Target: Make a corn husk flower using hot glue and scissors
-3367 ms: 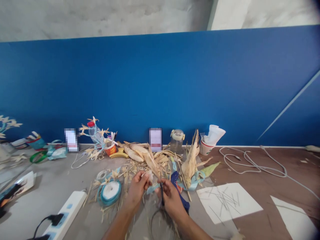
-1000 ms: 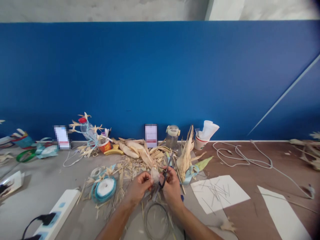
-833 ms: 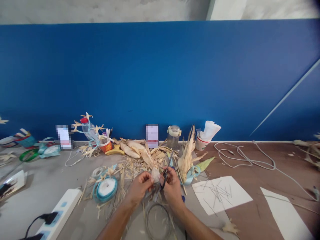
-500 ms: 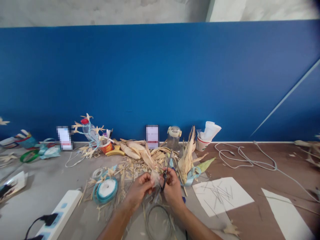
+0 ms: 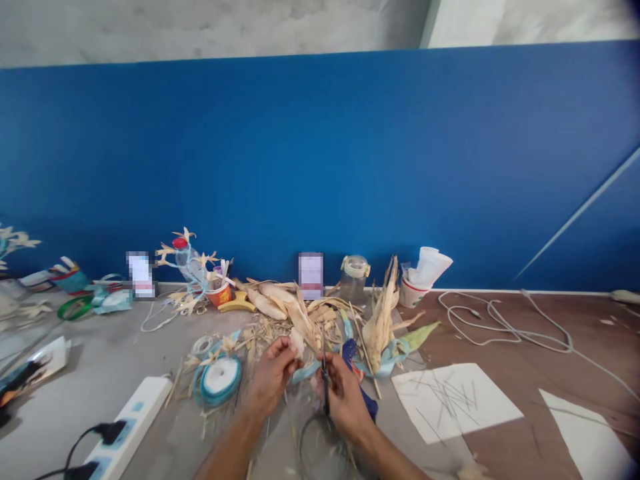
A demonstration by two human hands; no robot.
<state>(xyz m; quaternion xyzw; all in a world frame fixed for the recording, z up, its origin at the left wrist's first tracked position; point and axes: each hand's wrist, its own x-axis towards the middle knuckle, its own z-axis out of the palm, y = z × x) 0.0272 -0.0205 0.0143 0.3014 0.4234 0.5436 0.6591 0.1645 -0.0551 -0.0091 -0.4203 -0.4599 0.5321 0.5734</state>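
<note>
R hand [image 5: 345, 397] w/ part-hidden blk scissors [image 5: 325, 381]

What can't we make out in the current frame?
All head view:
Scissors: grip partly covered by the right hand.
Pale piece: partly covered by the left hand.
Blue tool: middle behind the right hand.
Centre phone: screen pixelated.
Power strip: cut off by bottom edge.

L hand [image 5: 273, 375] w/ pale pc [image 5: 298, 342], R hand [image 5: 346, 398] w/ scissors [image 5: 326, 388]

Rough, papery husks [image 5: 301, 320], metal-look scissors [image 5: 326, 388], matt paper sheet [image 5: 493, 408], smooth plast. pwr strip [image 5: 137, 423].
</note>
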